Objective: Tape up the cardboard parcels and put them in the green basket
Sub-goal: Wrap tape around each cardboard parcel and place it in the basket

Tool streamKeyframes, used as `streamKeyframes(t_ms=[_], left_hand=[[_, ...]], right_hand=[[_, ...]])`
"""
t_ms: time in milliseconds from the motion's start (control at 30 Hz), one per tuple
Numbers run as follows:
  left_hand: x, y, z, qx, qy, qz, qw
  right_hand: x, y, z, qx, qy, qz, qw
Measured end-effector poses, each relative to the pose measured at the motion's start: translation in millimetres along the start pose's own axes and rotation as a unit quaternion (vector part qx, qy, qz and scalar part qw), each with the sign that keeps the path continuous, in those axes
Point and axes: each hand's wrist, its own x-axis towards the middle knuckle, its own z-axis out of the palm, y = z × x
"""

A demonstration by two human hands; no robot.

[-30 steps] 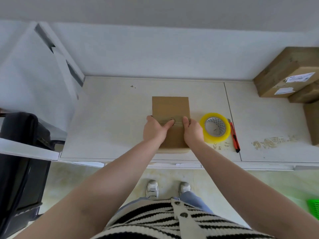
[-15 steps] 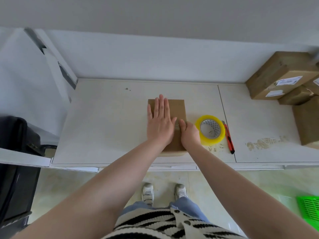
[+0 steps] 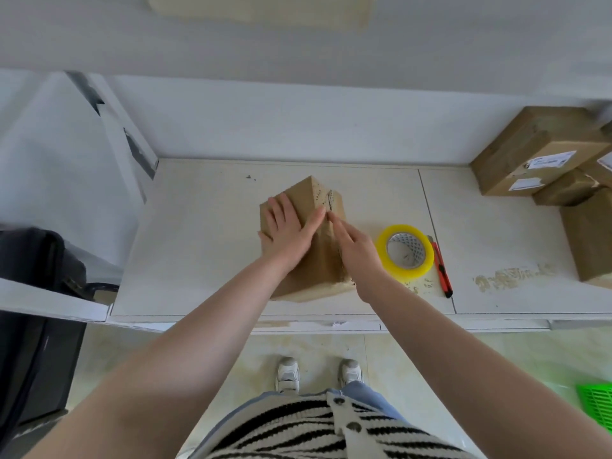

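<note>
Far left, a black case [image 3: 36,293] sits low beside the white table [image 3: 198,253], out of play. Moving in, the left hand [image 3: 288,231] lies flat on the cardboard parcel [image 3: 308,240], fingers [image 3: 276,212] straight and spread, palm pressing the near-left face. The parcel stands mid-table, tipped up on an edge so one corner points away from the person. Right alongside, the right hand [image 3: 359,251] reaches in with fingers straight and close together, tips running along the seam on the upper right face, almost meeting the left thumb. Neither hand is curled round anything; both are pressing.

This looks like the smoothing step: rub the tape down firmly along the seam and over the edge, keeping the left palm planted so the tilted parcel cannot rock or slide. Whether tape covers the whole seam is hard to tell from here.

Just right of the parcel lies the yellow tape roll [image 3: 405,253], with a red cutter [image 3: 442,270] touching or nearly touching its far side. Further right, stacked parcels [image 3: 543,154] wait by the wall. Down at the bottom right corner, on the floor, peeks the green basket [image 3: 597,404], well apart from the table.
</note>
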Motion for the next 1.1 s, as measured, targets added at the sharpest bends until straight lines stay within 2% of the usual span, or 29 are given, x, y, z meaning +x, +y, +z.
streamKeyframes(t_ms=[100, 167, 233, 367, 633, 733, 833, 933, 1000, 1100], left_hand=[[-6, 1, -10, -0.147, -0.036, -0.040, 0.988], [-10, -1, -13, -0.275, -0.068, -0.092, 0.955], [-15, -5, -10, -0.351, -0.080, -0.131, 0.924], [-19, -15, -2, -0.355, -0.062, -0.121, 0.925], [-18, -28, -15, -0.400, -0.097, -0.103, 0.905], [-17, -29, -15, -0.406, -0.103, -0.103, 0.902], [-19, -31, -18, -0.403, -0.112, -0.098, 0.903], [-22, -32, -22, -0.456, -0.173, -0.104, 0.867], [-22, -31, -20, -0.489, -0.228, -0.097, 0.836], [-23, -17, -3, -0.501, -0.303, -0.083, 0.806]], right_hand=[[-3, -4, 2, -0.072, 0.065, -0.074, 0.993], [-2, -4, 3, -0.100, 0.088, -0.066, 0.989], [0, -3, 6, -0.096, 0.066, -0.020, 0.993], [3, 1, 16, -0.010, -0.005, 0.052, 0.999], [6, 2, 36, -0.073, 0.032, -0.009, 0.997], [1, -4, 35, -0.065, 0.020, 0.007, 0.998], [-8, -10, 31, -0.010, 0.005, 0.027, 1.000], [-23, -13, 1, 0.033, 0.013, -0.018, 0.999], [-34, -13, -30, 0.040, 0.048, -0.040, 0.997], [-50, -2, -79, 0.058, 0.092, -0.009, 0.994]])
